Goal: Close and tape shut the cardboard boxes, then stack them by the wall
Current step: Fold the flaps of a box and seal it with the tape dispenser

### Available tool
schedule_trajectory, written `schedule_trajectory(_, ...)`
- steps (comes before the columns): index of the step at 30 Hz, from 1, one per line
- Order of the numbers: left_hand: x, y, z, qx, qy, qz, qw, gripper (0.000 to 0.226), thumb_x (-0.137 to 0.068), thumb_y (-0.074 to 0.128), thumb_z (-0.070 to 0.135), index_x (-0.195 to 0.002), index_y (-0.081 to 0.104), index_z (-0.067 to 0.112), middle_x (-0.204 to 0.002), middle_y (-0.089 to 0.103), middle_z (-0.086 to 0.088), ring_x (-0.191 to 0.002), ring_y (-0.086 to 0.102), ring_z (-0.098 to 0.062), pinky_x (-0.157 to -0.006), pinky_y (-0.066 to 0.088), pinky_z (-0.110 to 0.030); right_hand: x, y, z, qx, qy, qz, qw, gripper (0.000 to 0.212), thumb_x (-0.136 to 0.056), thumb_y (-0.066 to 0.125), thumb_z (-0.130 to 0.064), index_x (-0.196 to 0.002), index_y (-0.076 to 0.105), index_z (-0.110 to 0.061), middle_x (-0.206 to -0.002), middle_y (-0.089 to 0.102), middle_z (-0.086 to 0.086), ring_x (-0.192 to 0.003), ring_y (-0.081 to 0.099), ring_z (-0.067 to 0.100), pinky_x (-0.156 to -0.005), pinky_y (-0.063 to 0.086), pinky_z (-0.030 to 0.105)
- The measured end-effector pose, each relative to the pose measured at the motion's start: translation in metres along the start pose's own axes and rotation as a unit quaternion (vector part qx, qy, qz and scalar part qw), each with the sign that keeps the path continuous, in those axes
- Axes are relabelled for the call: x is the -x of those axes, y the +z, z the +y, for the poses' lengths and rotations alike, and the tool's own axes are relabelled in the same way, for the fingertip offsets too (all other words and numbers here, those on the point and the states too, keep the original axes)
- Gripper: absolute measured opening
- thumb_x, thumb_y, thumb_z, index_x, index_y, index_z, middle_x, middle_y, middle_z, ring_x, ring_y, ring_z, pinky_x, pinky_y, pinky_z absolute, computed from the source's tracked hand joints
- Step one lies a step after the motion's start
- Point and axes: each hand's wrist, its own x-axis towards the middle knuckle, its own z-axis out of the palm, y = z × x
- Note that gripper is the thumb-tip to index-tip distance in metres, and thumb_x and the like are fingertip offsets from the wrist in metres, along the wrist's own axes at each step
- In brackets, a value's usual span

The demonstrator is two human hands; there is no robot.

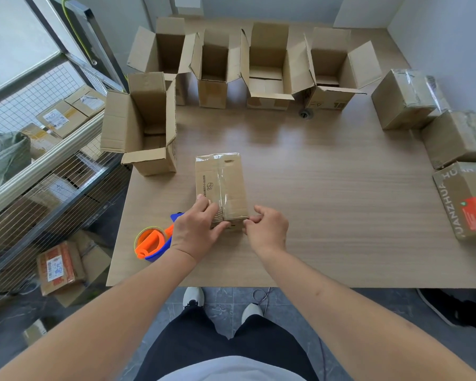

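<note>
Looking L to R from my head cam: a grey metal wire-mesh rack (pixel 39 149) stands at far L w/ labelled parcels on its shelves. Next, on the light wood-grain counter (pixel 327 215), an open brown cardboard box (pixel 143 127) sits at the L edge, flaps up. Behind it, along the back of the counter, I see a row of four more open brown cardboard boxes (pixel 261 67), flaps spread, side by side.

Near the front L of the counter an orange-and-blue plastic tape dispenser (pixel 151 243) lies just L of my left hand (pixel 198 229). That hand grips the near L corner of the small closed brown cardboard box w/ clear tape along its top seam (pixel 220 185): thumb on the near face, fingers curled over the top edge. The small box lies flat, center-front of the counter, long side running away from me. My right hand (pixel 267 229) is at its near R corner, thumb and fingers pinching there; can't tell if it's the tape end or the box edge they pinch.

Far R, a group of three taped-shut brown cardboard boxes (pixel 451 138) sits against the pale wall (pixel 451 37), touching each other; the nearest one carries a red label.
</note>
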Motion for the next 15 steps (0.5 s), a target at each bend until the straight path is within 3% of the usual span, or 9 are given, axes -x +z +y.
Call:
schedule_trajectory(3, -0.001, 0.002, -0.002, 0.024, -0.016, 0.001, 1.000, 0.043, -0.072, 0.090, 0.039, -0.088, 0.060, 0.013, -0.098, 0.062, -0.007, -0.063, 0.061, -0.024, -0.051, 0.034, -0.022, 0.004, 0.007, -0.002, -0.075, 0.073, 0.031, 0.994, 0.049, -0.080, 0.076, -0.011, -0.128, 0.069, -0.014, -0.094, 0.076, -0.007, -0.091, 0.075, 0.016, -0.093, 0.060, 0.037)
schedule_trajectory(6, -0.001, 0.001, -0.007, 0.058, -0.018, -0.002, 0.998, 0.040, -0.075, 0.087, 0.038, -0.088, 0.058, 0.014, -0.095, 0.058, -0.001, -0.066, 0.054, -0.019, -0.050, 0.035, -0.024, 0.008, 0.009, -0.010, -0.105, 0.121, 0.044, 0.986, 0.027, -0.081, 0.072, -0.025, -0.108, 0.076, -0.022, -0.093, 0.076, -0.008, -0.090, 0.072, 0.012, -0.092, 0.057, 0.031)
schedule_trajectory(7, -0.001, 0.001, -0.007, 0.075, -0.011, -0.010, 0.997, 0.036, -0.077, 0.086, 0.036, -0.089, 0.058, 0.015, -0.098, 0.059, 0.001, -0.072, 0.058, -0.019, -0.050, 0.039, -0.026, 0.010, 0.011, -0.014, -0.103, 0.120, 0.048, 0.986, 0.020, -0.079, 0.072, -0.037, -0.095, 0.075, -0.024, -0.091, 0.074, -0.007, -0.089, 0.070, 0.014, -0.089, 0.057, 0.031)
schedule_trajectory(8, 0.000, 0.001, -0.006, 0.095, -0.002, -0.019, 0.995, 0.031, -0.079, 0.084, 0.033, -0.089, 0.060, 0.015, -0.102, 0.060, 0.003, -0.081, 0.064, -0.020, -0.051, 0.045, -0.029, 0.009, 0.013, -0.016, -0.098, 0.113, 0.056, 0.987, 0.029, -0.073, 0.070, -0.049, -0.088, 0.073, -0.024, -0.090, 0.073, -0.005, -0.089, 0.068, 0.017, -0.087, 0.056, 0.033)
schedule_trajectory(10, 0.003, 0.002, -0.002, 0.133, 0.022, -0.029, 0.990, 0.019, -0.082, 0.081, 0.025, -0.089, 0.065, 0.017, -0.111, 0.064, 0.004, -0.101, 0.068, -0.020, -0.056, 0.056, -0.038, 0.001, 0.016, -0.011, -0.076, 0.099, 0.076, 0.989, 0.043, -0.067, 0.066, -0.060, -0.090, 0.071, -0.023, -0.092, 0.071, 0.000, -0.090, 0.067, 0.022, -0.089, 0.056, 0.038)
schedule_trajectory(12, 0.005, 0.000, 0.000, 0.153, 0.054, -0.036, 0.986, 0.012, -0.084, 0.078, 0.018, -0.095, 0.074, 0.016, -0.119, 0.068, 0.002, -0.116, 0.066, -0.018, -0.062, 0.061, -0.043, -0.008, 0.008, -0.008, -0.042, 0.096, 0.088, 0.991, 0.040, -0.075, 0.069, -0.053, -0.100, 0.074, -0.022, -0.098, 0.073, 0.003, -0.094, 0.067, 0.025, -0.093, 0.055, 0.038)
schedule_trajectory(15, 0.005, -0.006, -0.003, 0.157, 0.126, -0.085, 0.976, 0.025, -0.092, 0.058, 0.024, -0.109, 0.076, 0.017, -0.130, 0.069, 0.003, -0.122, 0.065, -0.018, -0.071, 0.063, -0.043, -0.015, -0.018, -0.013, -0.033, 0.099, 0.099, 0.990, 0.032, -0.084, 0.078, -0.031, -0.114, 0.075, -0.017, -0.107, 0.076, 0.003, -0.102, 0.068, 0.025, -0.091, 0.051, 0.029)
